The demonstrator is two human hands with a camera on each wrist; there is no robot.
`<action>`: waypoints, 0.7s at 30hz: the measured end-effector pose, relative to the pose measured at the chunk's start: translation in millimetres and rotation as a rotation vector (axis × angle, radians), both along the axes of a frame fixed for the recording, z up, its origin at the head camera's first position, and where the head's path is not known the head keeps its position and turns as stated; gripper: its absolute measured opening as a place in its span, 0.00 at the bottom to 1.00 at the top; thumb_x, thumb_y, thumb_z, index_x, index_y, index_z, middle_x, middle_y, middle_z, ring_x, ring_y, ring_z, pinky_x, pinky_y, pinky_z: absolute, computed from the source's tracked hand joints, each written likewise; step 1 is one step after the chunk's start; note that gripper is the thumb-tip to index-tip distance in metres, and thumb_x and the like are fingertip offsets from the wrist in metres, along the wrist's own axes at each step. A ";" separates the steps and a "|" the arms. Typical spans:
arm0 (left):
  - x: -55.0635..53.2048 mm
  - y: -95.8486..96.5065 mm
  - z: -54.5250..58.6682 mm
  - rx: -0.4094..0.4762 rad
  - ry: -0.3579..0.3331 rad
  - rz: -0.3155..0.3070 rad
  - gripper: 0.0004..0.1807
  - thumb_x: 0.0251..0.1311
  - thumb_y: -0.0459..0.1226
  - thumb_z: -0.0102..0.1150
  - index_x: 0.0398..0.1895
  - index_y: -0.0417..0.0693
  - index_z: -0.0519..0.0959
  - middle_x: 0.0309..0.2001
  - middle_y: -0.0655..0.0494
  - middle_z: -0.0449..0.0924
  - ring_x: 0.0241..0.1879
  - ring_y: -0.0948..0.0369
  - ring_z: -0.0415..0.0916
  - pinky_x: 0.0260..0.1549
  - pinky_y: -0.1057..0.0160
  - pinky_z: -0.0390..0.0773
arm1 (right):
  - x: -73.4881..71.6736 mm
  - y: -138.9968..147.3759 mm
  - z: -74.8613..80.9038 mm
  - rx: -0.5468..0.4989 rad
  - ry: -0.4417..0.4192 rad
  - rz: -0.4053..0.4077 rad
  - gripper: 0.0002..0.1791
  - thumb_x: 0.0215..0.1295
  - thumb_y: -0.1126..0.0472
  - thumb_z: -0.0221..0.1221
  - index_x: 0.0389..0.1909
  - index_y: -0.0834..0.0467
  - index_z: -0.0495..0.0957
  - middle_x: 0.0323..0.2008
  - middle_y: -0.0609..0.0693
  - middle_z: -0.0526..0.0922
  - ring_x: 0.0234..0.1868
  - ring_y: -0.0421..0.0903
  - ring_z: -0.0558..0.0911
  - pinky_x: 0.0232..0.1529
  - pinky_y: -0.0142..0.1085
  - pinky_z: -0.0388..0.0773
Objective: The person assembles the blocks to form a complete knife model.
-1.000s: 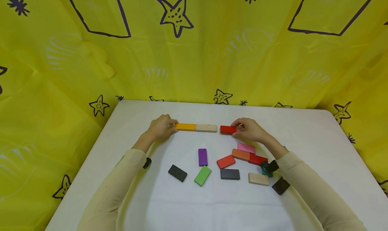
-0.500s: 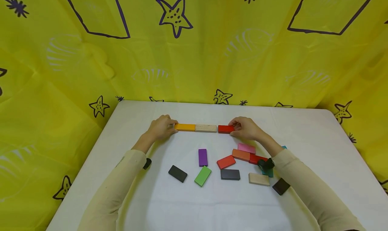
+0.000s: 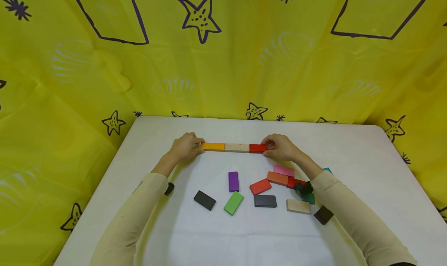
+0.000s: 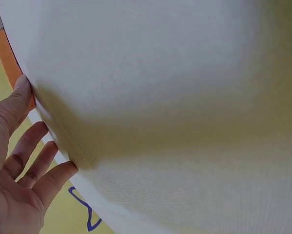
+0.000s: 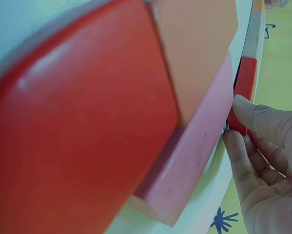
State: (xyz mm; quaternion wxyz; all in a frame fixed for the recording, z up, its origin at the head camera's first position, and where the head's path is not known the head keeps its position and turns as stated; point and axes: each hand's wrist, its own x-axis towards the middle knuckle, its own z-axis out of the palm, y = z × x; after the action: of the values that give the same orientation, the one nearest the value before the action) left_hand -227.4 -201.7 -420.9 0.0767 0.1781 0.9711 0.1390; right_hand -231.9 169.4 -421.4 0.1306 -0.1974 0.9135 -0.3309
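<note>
Three wooden blocks lie end to end in a row near the far side of the white table. The left one is a yellow-orange block point(image 3: 213, 146), whose outer end my left hand point(image 3: 184, 147) pinches between thumb and fingers. In the middle sits a plain wood block point(image 3: 236, 147), untouched by either hand. A red block point(image 3: 256, 148) forms the right end and meets the plain one; my right hand point(image 3: 282, 147) pinches its outer end. The right wrist view shows thumb and finger on this red block point(image 5: 244, 80). My fingers hide both outer ends of the row.
Nearer me lie loose blocks: purple point(image 3: 233, 181), green point(image 3: 233, 202), black point(image 3: 205, 200), dark grey point(image 3: 265, 201), orange-red point(image 3: 260, 186), pink point(image 3: 284, 170), wood point(image 3: 298, 206) and others. The right forearm and wrist camera partly cover some. A yellow curtain point(image 3: 223, 72) hangs behind the table.
My right hand has slid the red block leftward until its gap to the plain wood block closed. The left hand has stayed at the yellow-orange block.
</note>
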 end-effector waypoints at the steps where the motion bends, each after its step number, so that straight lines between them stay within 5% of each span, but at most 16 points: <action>1: 0.0 -0.2 -0.1 0.000 0.001 0.000 0.21 0.67 0.46 0.66 0.60 0.50 0.84 0.48 0.49 0.80 0.42 0.54 0.72 0.38 0.53 0.75 | -0.2 -0.2 0.0 0.001 -0.004 -0.004 0.17 0.63 0.68 0.69 0.51 0.69 0.80 0.45 0.61 0.82 0.46 0.56 0.80 0.54 0.49 0.80; 21: 0.2 -1.1 0.1 0.006 0.005 -0.005 0.21 0.67 0.46 0.67 0.60 0.50 0.84 0.47 0.48 0.80 0.45 0.53 0.74 0.40 0.51 0.77 | 4.2 -2.7 3.3 0.016 -0.049 -0.028 0.23 0.64 0.66 0.69 0.58 0.68 0.77 0.50 0.63 0.81 0.50 0.57 0.79 0.55 0.49 0.80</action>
State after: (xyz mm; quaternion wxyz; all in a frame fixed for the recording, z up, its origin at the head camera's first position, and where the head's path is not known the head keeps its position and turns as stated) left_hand -227.3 -202.8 -420.7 0.0742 0.1812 0.9704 0.1413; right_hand -227.6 166.8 -418.1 0.1498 -0.1756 0.9153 -0.3302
